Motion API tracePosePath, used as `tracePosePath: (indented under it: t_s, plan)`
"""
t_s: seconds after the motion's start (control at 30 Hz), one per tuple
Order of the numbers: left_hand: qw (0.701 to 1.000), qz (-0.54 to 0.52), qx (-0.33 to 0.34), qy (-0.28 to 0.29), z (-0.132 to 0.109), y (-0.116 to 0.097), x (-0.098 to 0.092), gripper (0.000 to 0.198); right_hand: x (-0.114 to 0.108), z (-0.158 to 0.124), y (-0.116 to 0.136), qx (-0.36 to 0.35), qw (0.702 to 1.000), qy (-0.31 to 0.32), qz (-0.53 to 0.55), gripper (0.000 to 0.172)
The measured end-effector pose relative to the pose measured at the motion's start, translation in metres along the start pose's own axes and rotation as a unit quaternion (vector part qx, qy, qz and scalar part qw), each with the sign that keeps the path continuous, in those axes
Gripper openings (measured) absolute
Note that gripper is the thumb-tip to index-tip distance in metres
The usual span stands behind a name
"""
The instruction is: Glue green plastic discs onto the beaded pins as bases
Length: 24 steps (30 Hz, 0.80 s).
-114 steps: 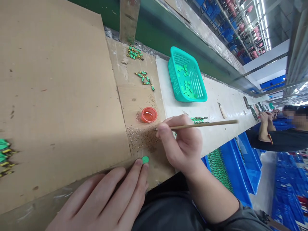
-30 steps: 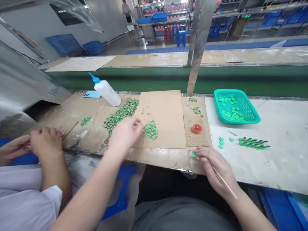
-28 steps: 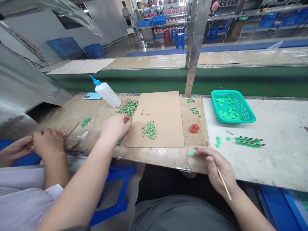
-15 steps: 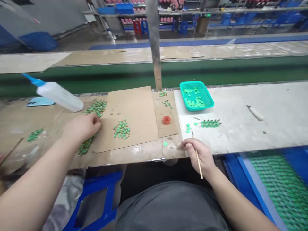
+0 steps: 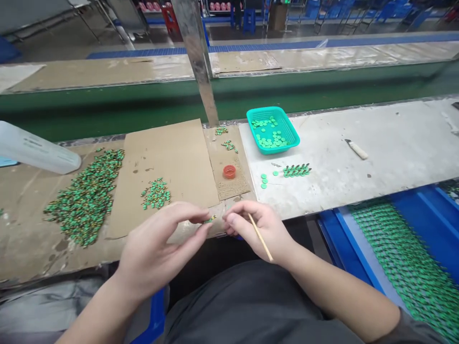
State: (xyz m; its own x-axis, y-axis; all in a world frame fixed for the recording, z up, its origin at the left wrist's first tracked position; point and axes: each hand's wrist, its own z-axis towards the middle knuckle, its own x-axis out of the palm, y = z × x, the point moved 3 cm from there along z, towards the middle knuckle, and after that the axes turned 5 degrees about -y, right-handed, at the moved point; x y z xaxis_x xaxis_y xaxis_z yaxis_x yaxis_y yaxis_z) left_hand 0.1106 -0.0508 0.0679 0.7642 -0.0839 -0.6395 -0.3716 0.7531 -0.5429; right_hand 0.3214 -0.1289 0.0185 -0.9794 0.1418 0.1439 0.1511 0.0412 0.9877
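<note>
My left hand (image 5: pixel 167 246) pinches a small green-and-yellow painted piece (image 5: pixel 210 220) between thumb and fingertips, above the front edge of the bench. Close beside it, my right hand (image 5: pixel 260 229) is closed around a thin wooden-handled brush (image 5: pixel 261 237), whose tip is hidden by the fingers. Whether its fingertips also hold something small I cannot tell. A big heap of similar green pieces (image 5: pixel 89 191) lies to the left, and a smaller pile (image 5: pixel 156 193) rests on the cardboard sheet (image 5: pixel 172 153). Loose green discs (image 5: pixel 264 181) lie beside a row of assembled pieces (image 5: pixel 297 171).
A turquoise basket (image 5: pixel 292 138) holds green discs. Near it are a red cap (image 5: pixel 229 172) and a white-handled knife (image 5: pixel 357 150). A white squeeze bottle (image 5: pixel 43 150) leans at far left. A metal post (image 5: pixel 201 62) rises behind. Blue trays (image 5: pixel 412 205) with green pieces sit lower right.
My left hand has come from the heap to the middle with a small piece. My right hand has moved left from the discs, brush still held. The view has shifted right.
</note>
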Motion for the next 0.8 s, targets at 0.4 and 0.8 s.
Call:
tracePosePath:
  t_s: [0.4,0.8]
  plan:
    - [0.981,-0.161,-0.094,-0.046,-0.016,-0.011,0.025,0.029,0.007,0.001,0.0,0.055,0.992,0.02,0.116,0.029]
    - [0.996,-0.086,0.006,0.0,-0.025,-0.012,0.025,0.032,-0.001,-0.005,-0.007,0.138,0.983,0.011,0.119,0.038]
